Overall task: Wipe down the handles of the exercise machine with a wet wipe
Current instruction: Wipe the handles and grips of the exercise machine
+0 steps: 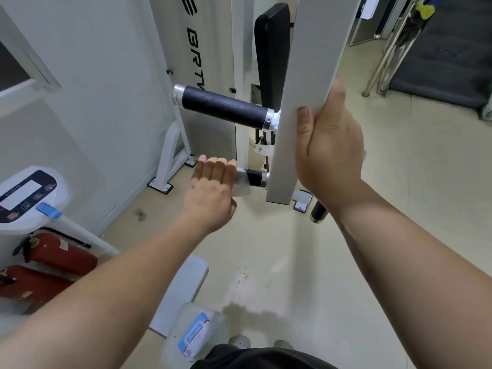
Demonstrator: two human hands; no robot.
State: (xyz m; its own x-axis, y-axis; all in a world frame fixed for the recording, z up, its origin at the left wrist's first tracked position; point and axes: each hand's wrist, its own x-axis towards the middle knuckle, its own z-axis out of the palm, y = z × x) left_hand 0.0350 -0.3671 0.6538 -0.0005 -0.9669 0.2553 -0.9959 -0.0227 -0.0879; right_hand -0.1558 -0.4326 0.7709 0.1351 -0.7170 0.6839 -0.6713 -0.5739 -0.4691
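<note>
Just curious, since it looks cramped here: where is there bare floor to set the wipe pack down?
Bare floor lies in the middle, below the white bar, though wet drops sit there. More lies right of the right hand, up to the dark mat. The left corner is crowded: fire extinguishers and a white machine.

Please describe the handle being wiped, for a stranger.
Find the white upright bar that the right hand grips. Two black handles stick out leftward; take the lower handle. Unlike the bare upper handle, the left hand holds a wipe on it.
</note>
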